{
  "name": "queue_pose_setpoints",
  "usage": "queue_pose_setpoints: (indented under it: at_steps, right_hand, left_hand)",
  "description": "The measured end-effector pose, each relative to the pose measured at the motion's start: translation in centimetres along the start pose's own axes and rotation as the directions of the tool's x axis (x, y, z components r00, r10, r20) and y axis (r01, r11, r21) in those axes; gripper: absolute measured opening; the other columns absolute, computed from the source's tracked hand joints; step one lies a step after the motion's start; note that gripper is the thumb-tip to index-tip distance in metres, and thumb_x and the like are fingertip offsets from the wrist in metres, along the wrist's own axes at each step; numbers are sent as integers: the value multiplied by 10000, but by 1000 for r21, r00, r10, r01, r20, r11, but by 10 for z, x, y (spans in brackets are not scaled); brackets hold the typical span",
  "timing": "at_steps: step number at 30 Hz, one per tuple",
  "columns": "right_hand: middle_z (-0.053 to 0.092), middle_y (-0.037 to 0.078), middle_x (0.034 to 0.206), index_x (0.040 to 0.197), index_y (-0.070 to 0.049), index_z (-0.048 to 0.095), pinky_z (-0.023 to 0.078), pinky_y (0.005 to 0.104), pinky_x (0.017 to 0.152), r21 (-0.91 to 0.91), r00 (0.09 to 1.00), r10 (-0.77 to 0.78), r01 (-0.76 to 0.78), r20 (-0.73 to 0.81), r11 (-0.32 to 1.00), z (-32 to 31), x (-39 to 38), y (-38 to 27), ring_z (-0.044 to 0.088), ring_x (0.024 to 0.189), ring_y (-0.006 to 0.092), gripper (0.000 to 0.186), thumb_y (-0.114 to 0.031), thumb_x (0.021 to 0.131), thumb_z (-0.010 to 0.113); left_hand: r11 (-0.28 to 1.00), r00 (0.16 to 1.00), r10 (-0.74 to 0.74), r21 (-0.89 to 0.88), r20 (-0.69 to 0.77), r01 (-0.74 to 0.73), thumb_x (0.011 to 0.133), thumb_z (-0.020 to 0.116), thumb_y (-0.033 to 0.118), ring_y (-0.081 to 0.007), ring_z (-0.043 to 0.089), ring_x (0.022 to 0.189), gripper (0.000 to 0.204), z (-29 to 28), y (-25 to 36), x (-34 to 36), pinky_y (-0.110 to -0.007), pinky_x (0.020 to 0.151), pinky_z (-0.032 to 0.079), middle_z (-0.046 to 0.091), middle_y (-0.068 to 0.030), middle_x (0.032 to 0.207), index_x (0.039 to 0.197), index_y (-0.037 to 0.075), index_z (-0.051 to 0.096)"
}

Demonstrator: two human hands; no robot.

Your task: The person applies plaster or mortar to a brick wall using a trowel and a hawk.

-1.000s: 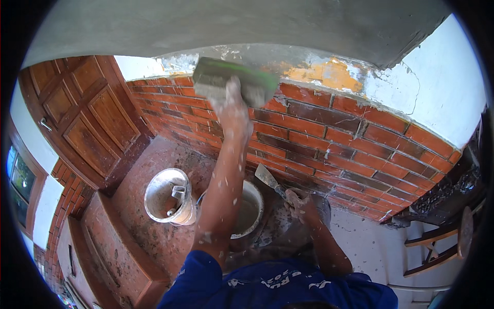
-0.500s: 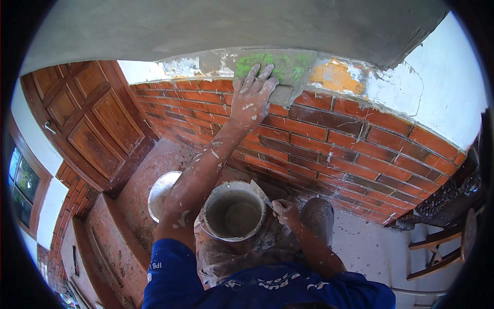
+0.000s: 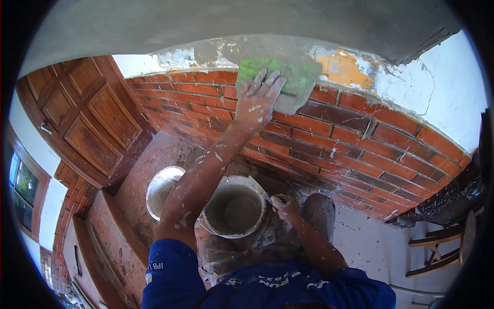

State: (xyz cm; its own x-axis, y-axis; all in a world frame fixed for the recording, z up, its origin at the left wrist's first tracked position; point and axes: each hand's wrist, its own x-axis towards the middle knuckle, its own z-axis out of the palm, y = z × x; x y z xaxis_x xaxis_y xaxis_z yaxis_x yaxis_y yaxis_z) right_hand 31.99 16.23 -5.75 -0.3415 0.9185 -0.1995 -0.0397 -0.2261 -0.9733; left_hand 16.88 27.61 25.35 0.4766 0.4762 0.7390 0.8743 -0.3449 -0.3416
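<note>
My left hand (image 3: 257,100) reaches up to the wall and grips a green, mortar-smeared plastering float (image 3: 303,72). The float lies over the strip where patchy old paint meets the red brick facing (image 3: 329,126), just below the grey plaster (image 3: 231,23). Low on the right, my right hand (image 3: 285,207) is closed around the handle of a small trowel (image 3: 268,199). Its blade is at the rim of a mortar-coated bucket (image 3: 234,236), which stands by my legs with some grey mix at the bottom. Splashes of mortar cover both arms.
A second, pale bucket (image 3: 153,193) stands left of my left forearm. Steps (image 3: 116,232) and a wooden door (image 3: 85,116) are on the left. At the right are a white wall patch (image 3: 437,85), a pale tiled floor (image 3: 365,242) and a wooden chair (image 3: 437,252).
My left hand has drawn the float slightly down, away from the plaster's lower edge. My right hand stays beside the bucket with the trowel. The view has shifted a little.
</note>
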Motion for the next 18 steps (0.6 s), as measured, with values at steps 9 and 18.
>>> queue_pose_setpoints:
  at_steps: [9, 18]
  right_hand:
    - [591, -12, 642, 1014, -56, 647, 315, 230, 402, 14, 999, -28, 27, 47, 1000, 3, 2, 10, 446, 456, 60, 287, -327, 922, 625]
    - [587, -19, 656, 1014, -59, 643, 368, 259, 481, -71, 999, 16, -13, 45, 997, -7, -1, 8, 481, 538, 65, 294, -339, 929, 615]
  left_hand:
    - [999, 998, 7, -49, -63, -10, 689, 661, 44, -286, 436, 1320, 715, -30, -12, 15, -448, 991, 366, 481, -65, 1426, 1372, 154, 482]
    - [997, 996, -38, -67, -79, 32, 682, 674, 51, -290, 473, 1292, 703, -21, -2, 31, -431, 1008, 362, 511, -68, 1400, 1355, 156, 501]
